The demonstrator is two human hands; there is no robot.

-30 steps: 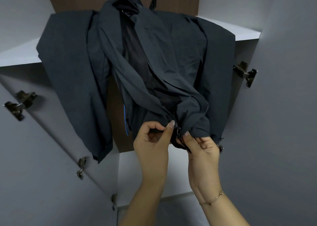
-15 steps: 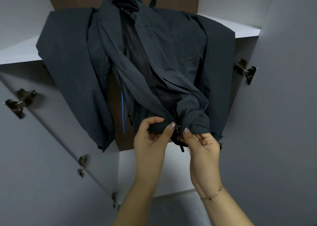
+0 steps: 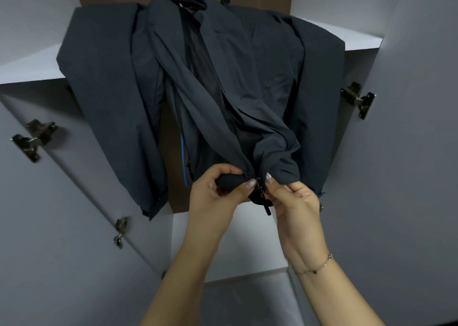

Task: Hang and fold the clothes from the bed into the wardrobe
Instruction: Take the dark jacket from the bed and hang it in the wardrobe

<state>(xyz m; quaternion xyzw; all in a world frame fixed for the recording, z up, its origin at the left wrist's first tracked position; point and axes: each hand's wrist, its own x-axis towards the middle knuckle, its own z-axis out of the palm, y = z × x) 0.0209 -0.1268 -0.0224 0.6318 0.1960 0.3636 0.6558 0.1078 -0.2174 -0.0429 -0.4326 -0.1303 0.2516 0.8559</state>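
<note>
The dark navy zip-front nylon jacket (image 3: 247,83) hangs at frame centre inside the white laminate wardrobe (image 3: 409,177). The left hand (image 3: 218,197) pinches the left hem corner; the right hand (image 3: 295,202) pinches the right hem beside the black metal zip slider (image 3: 260,189). Risk: misaligned zip halves may jam, and a hard pull may drag the jacket down. A brown back panel (image 3: 173,8) sits at top; metal door hinges (image 3: 359,99) flank both sides

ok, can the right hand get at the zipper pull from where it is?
Probably yes. The right hand pinches the jacket hem right beside the zipper pull, which dangles free; the left hand grips the other side, clear of it.
</note>
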